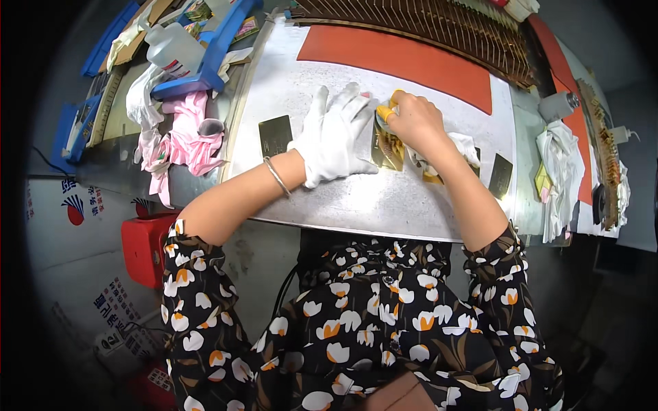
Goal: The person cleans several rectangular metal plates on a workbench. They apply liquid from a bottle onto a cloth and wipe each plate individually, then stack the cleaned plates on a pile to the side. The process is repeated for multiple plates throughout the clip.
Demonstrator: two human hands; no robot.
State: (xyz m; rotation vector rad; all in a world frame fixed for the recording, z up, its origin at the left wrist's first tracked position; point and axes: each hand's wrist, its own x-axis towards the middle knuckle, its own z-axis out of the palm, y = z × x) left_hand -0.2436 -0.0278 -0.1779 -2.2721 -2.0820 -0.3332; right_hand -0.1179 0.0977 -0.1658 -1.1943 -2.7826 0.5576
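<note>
Our white-gloved left hand (334, 133) presses flat on the gold rectangular metal plate (388, 148) at mid-table; our bare right hand (416, 122) grips a white cloth (466, 147), half hiding it. Three more plates lie nearby.

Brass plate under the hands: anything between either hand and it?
Nothing visible. The left hand, in a white glove, lies flat on the brass plate. The right hand presses at its top edge with a white cloth bunched beneath it. Two more plates lie apart on the metal table.
</note>
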